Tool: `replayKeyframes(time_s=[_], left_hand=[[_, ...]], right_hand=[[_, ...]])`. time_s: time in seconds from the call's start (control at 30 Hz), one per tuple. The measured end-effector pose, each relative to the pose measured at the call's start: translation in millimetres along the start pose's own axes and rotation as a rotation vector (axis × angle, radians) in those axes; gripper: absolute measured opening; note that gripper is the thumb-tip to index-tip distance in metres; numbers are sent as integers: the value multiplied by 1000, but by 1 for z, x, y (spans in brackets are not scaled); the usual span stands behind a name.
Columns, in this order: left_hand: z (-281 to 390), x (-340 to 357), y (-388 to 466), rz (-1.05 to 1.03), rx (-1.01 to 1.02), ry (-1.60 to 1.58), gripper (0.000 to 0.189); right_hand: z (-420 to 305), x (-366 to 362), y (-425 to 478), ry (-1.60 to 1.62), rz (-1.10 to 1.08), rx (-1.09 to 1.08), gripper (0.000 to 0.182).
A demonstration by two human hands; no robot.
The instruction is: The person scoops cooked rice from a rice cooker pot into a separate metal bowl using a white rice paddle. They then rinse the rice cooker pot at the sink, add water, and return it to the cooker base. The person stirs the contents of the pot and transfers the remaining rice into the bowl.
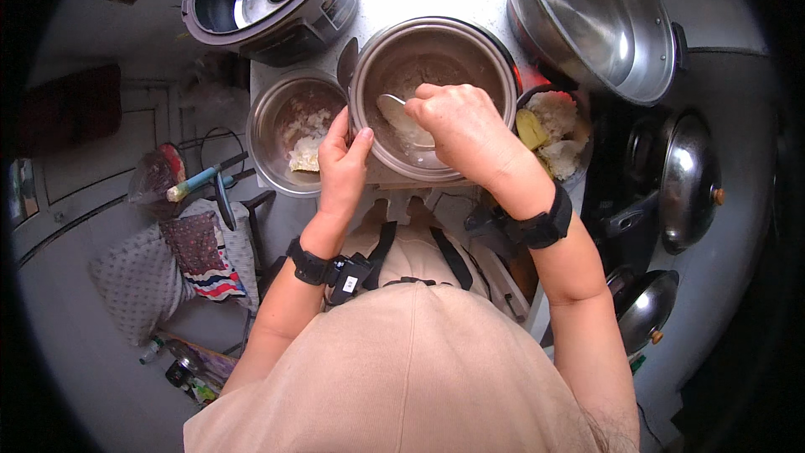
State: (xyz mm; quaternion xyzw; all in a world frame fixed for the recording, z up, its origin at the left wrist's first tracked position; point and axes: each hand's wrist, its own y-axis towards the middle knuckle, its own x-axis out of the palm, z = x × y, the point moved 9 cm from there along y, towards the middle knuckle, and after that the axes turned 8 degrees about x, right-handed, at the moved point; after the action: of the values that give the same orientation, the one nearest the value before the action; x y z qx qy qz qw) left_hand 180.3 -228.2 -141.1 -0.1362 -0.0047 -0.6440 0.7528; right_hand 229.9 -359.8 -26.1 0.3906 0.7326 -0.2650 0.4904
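Note:
A round metal pot (434, 31) stands in the middle of the table, with a thin layer of cloudy, pale residue inside. My left hand (344, 160) grips its left side at the rim, thumb towards the pot. Over the pot, my right hand (462, 123) is closed on a pale spoon-like utensil (397, 114) whose broad end dips inside. My fingers hide its handle. A dark, flat metal piece (347, 63) stands upright against the pot's left wall; I cannot tell what it is. Left of the pot, a metal bowl (261, 138) holds crumbly white food (306, 152).
A bowl of white food (556, 113) with a yellow-green piece (531, 129) is close on the right. An electric cooker (302, 44) without a lid stands at back left, a large metal wok (597, 19) at back right. Lidded pans (688, 182) are further right, cushions (201, 251) lower left.

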Motion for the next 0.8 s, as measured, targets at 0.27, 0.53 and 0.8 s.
replayKeyframes(time_s=[0.27,0.53,0.8], left_hand=[[0,3,-1,32,-26,-62,41],[0,-2,-1,67,31,0,36],[1,2,-4,79,-35,-74,38]], right_hand=[[-5,1,-3,44,-25,19,20],[0,-37,-12,61,-275,60,31],[4,-15,-4,-25,-190,38,24]])
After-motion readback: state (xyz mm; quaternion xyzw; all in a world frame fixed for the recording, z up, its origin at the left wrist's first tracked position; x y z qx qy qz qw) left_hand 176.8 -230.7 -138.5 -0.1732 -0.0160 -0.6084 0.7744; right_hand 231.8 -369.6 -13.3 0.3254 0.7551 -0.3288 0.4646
